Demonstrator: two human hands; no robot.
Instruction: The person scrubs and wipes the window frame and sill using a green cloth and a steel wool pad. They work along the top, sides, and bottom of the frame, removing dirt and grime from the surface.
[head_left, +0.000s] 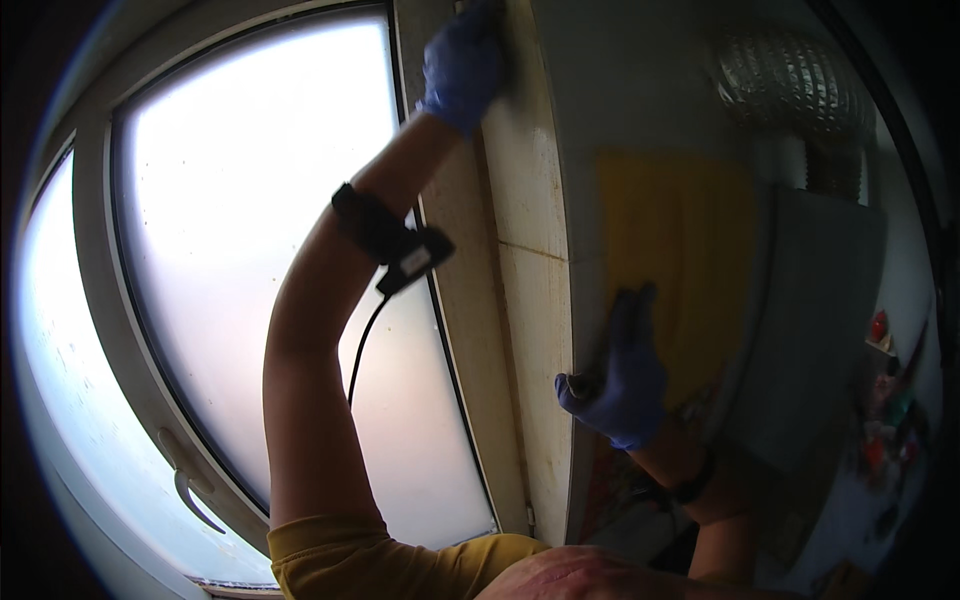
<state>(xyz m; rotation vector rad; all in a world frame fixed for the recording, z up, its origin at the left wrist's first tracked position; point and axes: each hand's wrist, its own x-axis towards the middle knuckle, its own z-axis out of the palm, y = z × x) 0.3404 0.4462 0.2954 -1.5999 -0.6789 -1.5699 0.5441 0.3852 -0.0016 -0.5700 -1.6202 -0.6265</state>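
Observation:
My left hand (465, 67), in a blue glove, is raised to the top of the tiled strip of wall (532, 315) beside the window. It is closed around a dark, blurred thing (510, 56) against the tiles; what it is cannot be told. Lower down on the right, my right hand (626, 375), also in a blue glove, is at the wall's outer corner, its fingers pointing up and its thumb towards the tiled edge. Something dark shows between thumb and palm, too shadowed to name. Brownish stains mark the tiles and the joint between them.
A frosted window (285, 225) fills the left, with a curved handle (191, 495) on its frame. A strapped device (397, 236) with a cable is on my left forearm. Right of the corner are a yellow sheet (675, 262), a grey panel (814, 322) and a foil duct (795, 82).

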